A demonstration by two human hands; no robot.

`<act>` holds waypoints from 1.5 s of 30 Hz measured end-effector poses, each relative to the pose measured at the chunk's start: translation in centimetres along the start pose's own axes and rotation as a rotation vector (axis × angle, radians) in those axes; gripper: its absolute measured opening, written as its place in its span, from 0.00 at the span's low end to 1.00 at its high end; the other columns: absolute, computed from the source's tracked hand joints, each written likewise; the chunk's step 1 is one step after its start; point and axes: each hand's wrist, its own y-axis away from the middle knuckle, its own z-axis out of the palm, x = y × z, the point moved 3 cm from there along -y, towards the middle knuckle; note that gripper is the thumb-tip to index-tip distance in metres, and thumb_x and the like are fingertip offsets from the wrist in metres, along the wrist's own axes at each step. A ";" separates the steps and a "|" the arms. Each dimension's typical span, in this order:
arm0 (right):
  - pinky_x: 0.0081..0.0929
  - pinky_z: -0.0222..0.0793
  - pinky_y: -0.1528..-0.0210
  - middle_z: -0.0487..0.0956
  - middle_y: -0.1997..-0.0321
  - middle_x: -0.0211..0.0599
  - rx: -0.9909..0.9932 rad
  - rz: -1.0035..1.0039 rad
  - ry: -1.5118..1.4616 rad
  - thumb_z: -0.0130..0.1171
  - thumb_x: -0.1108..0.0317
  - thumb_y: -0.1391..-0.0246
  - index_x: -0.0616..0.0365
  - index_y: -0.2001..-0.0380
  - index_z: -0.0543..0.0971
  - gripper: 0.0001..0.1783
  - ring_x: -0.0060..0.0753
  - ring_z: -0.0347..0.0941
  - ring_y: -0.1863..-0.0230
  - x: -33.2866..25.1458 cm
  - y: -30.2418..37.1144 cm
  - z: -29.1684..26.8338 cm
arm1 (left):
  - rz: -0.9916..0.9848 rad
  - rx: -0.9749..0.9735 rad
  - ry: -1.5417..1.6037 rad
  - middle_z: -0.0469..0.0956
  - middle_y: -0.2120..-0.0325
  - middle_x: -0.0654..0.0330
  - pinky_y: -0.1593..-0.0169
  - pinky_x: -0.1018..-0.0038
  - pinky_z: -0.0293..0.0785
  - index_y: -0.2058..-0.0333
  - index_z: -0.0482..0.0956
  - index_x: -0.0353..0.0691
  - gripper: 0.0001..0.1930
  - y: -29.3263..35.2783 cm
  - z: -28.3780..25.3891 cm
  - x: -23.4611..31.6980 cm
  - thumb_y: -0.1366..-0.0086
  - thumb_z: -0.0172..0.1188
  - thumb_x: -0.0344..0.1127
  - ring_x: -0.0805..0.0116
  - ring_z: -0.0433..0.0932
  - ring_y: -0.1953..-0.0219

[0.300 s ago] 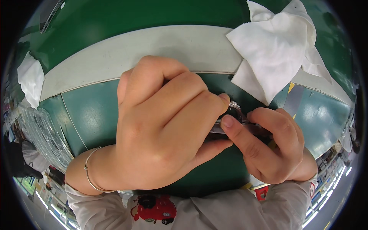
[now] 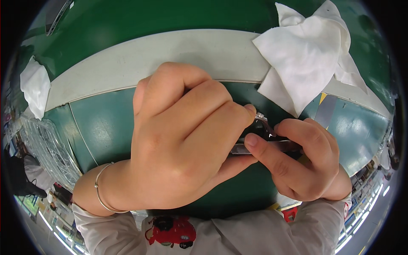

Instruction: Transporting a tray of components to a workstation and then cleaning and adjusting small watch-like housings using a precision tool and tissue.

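My two hands meet over the bench, right of the middle. My left hand is closed, with index fingertip and thumb gripping a small dark, glossy, rounded piece with a ribbed silver fitting on its upper edge. Much of this piece is hidden behind the fingers, so its exact kind does not show. Pinched in my right hand is a flat silver-grey metal strip, under the thumb and index finger. The strip lies just below the dark piece; whether the two are joined I cannot tell.
A crumpled white cloth lies on the pale strip of the green bench beyond my right hand. Another white cloth is at the far left, above clear plastic trays. A dark flat device stands at the upper left.
My right thumb has come slightly down towards me, and the metal strip has dropped a little with it. More of the dark piece shows between the fingers. My left hand has hardly moved.
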 end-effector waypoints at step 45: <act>0.20 0.55 0.80 0.75 0.77 0.29 -0.032 0.522 -0.533 0.65 0.81 0.54 0.63 0.69 0.80 0.07 0.16 0.61 0.81 -2.9 -5.9 -1.9 | -0.043 0.128 0.144 0.79 0.74 0.67 0.65 0.73 0.69 0.52 0.84 0.40 0.30 -0.3 -3.3 1.7 0.59 0.77 0.30 0.70 0.72 0.72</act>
